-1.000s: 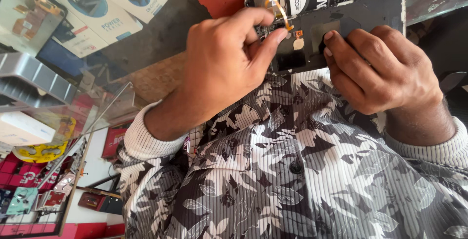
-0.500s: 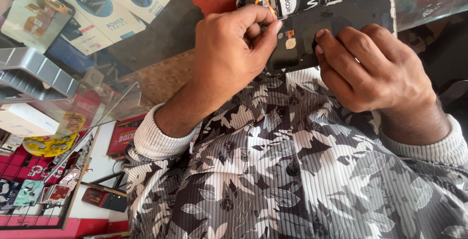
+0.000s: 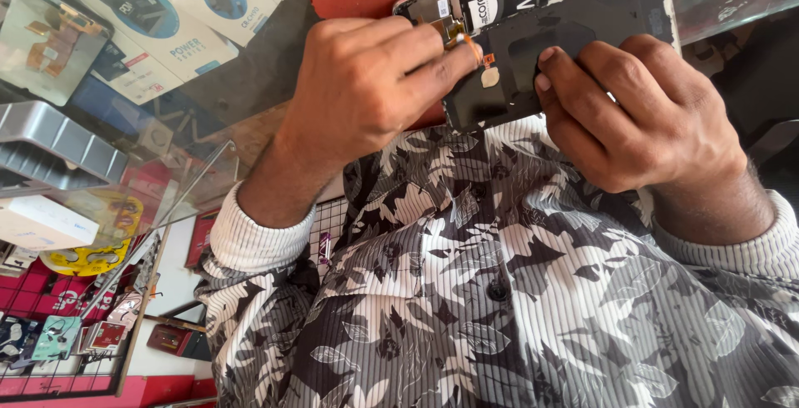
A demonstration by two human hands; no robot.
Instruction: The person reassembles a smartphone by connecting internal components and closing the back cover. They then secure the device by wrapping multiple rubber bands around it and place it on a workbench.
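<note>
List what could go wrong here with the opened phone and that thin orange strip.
The left hand pinches the thin orange strip on the opened phone; a hard tug could tear it. The right hand grips only the phone's lower edge, and the phone juts past the counter edge over the shirt, so it might slip. Fingertips sit close to the bare parts inside and could smudge them.

Free room: I see bare glass counter (image 3: 250,100) left of my left hand (image 3: 366,92) | Obstacles: white printed cardboard boxes (image 3: 166,17) farther left; grey ribbed plastic tray (image 3: 50,146) | Tight: opened black phone (image 3: 566,50) fills the gap to my right hand (image 3: 641,116).
</note>
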